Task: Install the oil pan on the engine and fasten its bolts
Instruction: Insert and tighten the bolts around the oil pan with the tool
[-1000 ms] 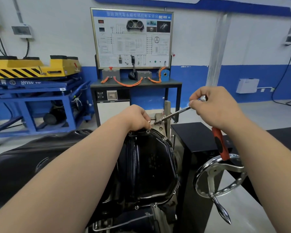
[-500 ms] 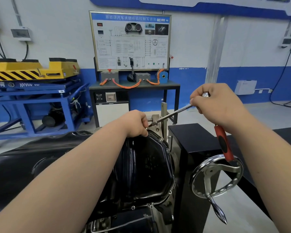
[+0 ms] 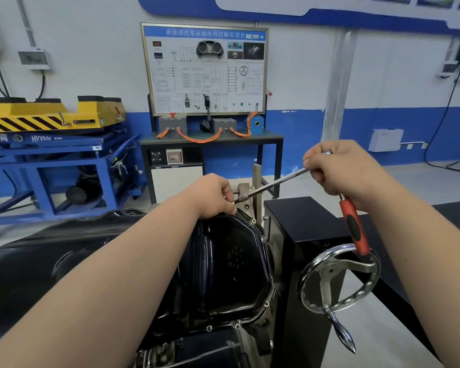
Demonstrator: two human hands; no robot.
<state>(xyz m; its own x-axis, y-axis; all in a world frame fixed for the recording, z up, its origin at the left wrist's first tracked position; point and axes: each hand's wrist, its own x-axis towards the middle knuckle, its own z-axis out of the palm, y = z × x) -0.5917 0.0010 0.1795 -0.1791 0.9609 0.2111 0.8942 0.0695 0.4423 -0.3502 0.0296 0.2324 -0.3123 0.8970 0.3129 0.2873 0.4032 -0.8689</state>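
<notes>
Head: right hand grips ratchet; oil pan bolted.

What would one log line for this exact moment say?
step: bolt fastening | left hand: pinches extension bar tip at oil pan rim | right hand: grips ratchet

Glossy oil pan, chrome handwheel (polished); steel ratchet
</notes>
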